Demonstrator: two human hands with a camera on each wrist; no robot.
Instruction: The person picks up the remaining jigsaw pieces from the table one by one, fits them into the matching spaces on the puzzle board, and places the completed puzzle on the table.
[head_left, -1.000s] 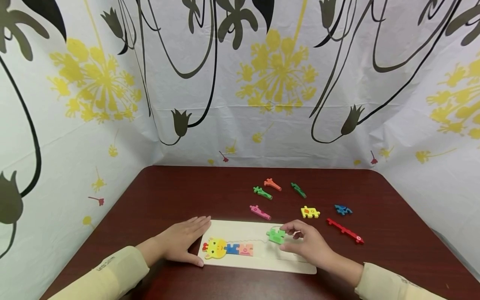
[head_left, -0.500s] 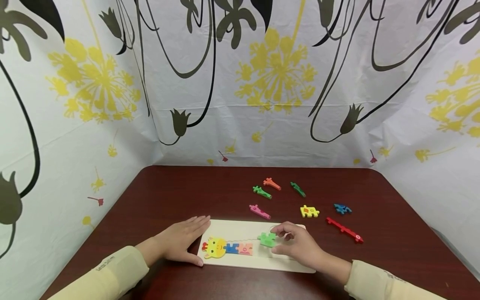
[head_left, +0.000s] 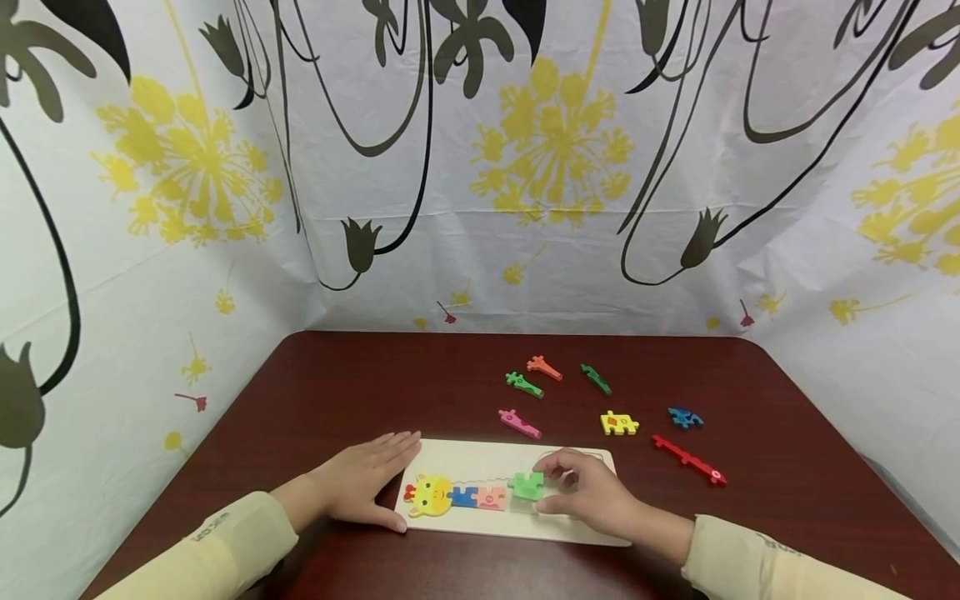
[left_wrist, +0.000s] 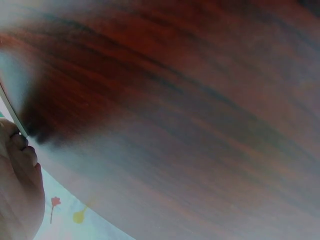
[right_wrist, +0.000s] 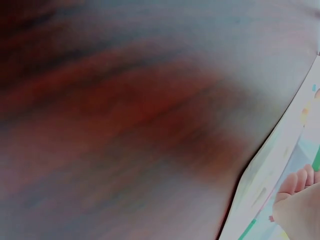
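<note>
A cream puzzle board (head_left: pixel 465 454) lies on the dark red table. At its left end sit a yellow giraffe-head piece (head_left: pixel 431 497), a blue piece (head_left: pixel 463 497) and a salmon-pink piece (head_left: pixel 491 498) in a row. My right hand (head_left: pixel 588 496) pinches a green puzzle piece (head_left: pixel 527 486) by its right side, just over the board and right of the salmon piece. My left hand (head_left: pixel 356 482), fingers straight, rests against the board's left edge. Only part of the left hand (left_wrist: pixel 20 185) and of the right hand (right_wrist: pixel 300 205) shows in the wrist views.
Beyond the board lie loose puzzle pieces: pink (head_left: pixel 520 423), light green (head_left: pixel 524 384), orange (head_left: pixel 543 367), dark green (head_left: pixel 596 379), yellow (head_left: pixel 619 423), blue (head_left: pixel 685 417) and a long red one (head_left: pixel 688 460). A patterned cloth (head_left: pixel 480 275) hangs around the table.
My right hand has moved left across the board with the green puzzle piece, bringing it near the salmon piece. My left hand has stayed in place.
</note>
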